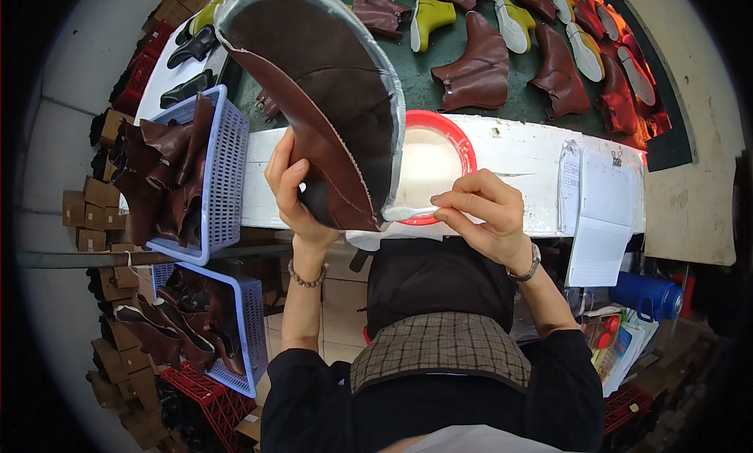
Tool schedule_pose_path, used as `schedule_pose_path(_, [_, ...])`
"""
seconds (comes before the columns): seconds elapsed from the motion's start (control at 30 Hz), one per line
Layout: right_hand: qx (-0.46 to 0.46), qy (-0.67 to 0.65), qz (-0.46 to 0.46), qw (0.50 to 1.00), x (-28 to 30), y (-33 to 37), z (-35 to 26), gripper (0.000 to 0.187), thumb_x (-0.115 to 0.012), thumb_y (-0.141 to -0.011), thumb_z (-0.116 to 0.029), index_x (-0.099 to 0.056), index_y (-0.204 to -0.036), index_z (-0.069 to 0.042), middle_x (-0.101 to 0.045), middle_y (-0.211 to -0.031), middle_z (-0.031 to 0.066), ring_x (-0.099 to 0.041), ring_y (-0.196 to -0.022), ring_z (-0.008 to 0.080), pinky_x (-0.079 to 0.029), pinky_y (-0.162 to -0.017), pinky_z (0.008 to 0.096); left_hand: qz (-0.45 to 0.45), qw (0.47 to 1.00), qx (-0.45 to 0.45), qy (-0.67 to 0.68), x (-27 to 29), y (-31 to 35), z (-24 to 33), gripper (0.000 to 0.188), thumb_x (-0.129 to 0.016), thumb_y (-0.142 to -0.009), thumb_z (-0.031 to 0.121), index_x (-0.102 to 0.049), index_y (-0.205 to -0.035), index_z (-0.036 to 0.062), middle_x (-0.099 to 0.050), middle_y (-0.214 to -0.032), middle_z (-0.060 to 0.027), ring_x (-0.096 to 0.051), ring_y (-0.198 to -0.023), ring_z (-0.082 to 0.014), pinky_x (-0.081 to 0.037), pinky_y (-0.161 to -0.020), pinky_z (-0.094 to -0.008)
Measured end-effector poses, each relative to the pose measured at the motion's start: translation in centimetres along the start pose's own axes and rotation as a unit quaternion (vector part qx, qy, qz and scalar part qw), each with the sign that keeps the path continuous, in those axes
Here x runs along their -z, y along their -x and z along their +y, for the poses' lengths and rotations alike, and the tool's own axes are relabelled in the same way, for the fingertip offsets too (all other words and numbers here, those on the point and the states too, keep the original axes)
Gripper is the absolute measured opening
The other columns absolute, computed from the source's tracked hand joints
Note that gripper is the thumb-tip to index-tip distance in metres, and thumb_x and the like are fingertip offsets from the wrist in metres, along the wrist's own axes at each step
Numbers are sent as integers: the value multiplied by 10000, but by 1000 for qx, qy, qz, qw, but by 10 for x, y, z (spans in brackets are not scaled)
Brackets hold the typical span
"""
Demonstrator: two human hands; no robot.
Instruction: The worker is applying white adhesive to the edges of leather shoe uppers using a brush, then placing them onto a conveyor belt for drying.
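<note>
My left hand [296, 194] is closed round a large brown boot upper [294, 104], held up open with its dark lining showing. A whitish wet-looking band runs along the upper's curved edge. Between the thumb and fingers of my right hand [488, 211] is a slim white brush [413, 212], its bristles not clearly visible. The brush's far end touches the lower corner of the upper's edge. Just behind it stands a red bowl [466, 141] of milky white liquid, partly hidden by the upper.
Brown boots [475, 65] and mustard-yellow ones lie on the green bench top [416, 84] beyond the white board [522, 151]. At left, a blue basket [232, 139] holds brown uppers, with another basket [249, 320] below. An open notebook [600, 210] hangs over the board's right edge.
</note>
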State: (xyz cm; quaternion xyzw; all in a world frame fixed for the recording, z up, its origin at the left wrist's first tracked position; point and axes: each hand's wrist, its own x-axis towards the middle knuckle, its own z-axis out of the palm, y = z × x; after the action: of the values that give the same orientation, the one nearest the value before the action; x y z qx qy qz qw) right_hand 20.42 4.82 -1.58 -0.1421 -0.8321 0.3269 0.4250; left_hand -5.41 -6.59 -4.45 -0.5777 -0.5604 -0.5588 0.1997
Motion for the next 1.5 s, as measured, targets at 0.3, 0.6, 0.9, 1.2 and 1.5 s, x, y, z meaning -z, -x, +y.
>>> schedule_pose_path(0.3, [-179,-144,-77,970,2,-5,-11,114,-794,-863,-37,-789,-975,-18,-678,-844,80,-641,-716,126,-492,-598,274,-83,989,-79,-91,13,-13,-3,576,-792,-862,50,-515,-1366,64,-529,-1474,-286,-577,-1300,-383,-464,-1079,-457])
schedule_pose_path(0.6, [-36,369,-168,913,-2,-11,75,103,-775,-823,-176,-748,-801,-80,-655,-857,59,-667,-816,258,-539,-712,412,-74,918,332,204,117,45,-21,639,-829,-737,-77,-568,-1320,-47,-695,-1148,-132,-716,-898,-220,-582,-723,-296])
schedule_pose_path(0.9, [-102,-6,-46,994,23,-37,47,163,-836,-798,-47,-797,-953,-74,-702,-921,44,-673,-864,176,-527,-758,308,-61,696,594,400,124,45,-10,875,-664,-400,-139,-605,-1272,-88,-708,-1080,-155,-694,-882,-269,-590,-737,-354])
schedule_pose_path(1.2, [18,-17,-47,999,12,-45,51,205,-865,-730,-38,-804,-914,-104,-706,-907,18,-640,-882,176,-456,-811,335,-100,681,549,473,114,56,-48,981,-705,-368,-132,-596,-1341,-73,-685,-1268,-163,-672,-1095,-295,-576,-920,-384])
schedule_pose_path(1.5, [-35,-19,-63,997,20,-28,50,165,-835,-775,-41,-808,-931,-90,-732,-893,21,-638,-875,165,-425,-848,322,-97,685,542,477,103,51,-36,984,-718,-356,-128,-608,-1333,-66,-687,-1271,-151,-673,-1091,-283,-574,-921,-381])
